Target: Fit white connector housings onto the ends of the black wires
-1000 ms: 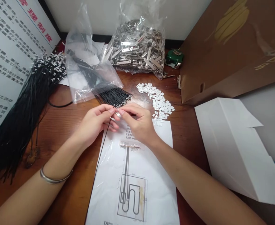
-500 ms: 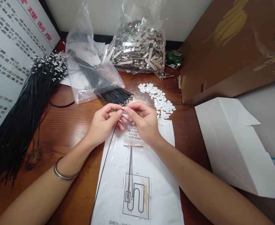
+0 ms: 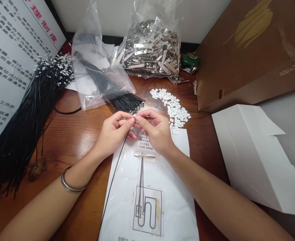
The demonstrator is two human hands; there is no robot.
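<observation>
My left hand (image 3: 113,134) pinches the end of a thin black wire (image 3: 112,180) that trails down toward me over the table. My right hand (image 3: 154,130) meets it fingertip to fingertip, pinched on something small that I cannot make out. Both hands hover above a printed drawing sheet (image 3: 149,190) in a clear sleeve. A pile of small white connector housings (image 3: 172,107) lies just right of my right hand. A bundle of black wires (image 3: 127,102) pokes out of a clear bag (image 3: 97,77) just beyond my fingers.
A bag of metal clips (image 3: 149,53) stands at the back. A large bundle of black wires with white ends (image 3: 24,124) lies at the left beside a printed board (image 3: 9,57). A brown paper bag (image 3: 250,57) and a white box (image 3: 255,157) fill the right. A green tape roll (image 3: 189,62) sits behind.
Both hands have shifted slightly right and farther from me, still pinched together on the wire end. The view has moved a little.
</observation>
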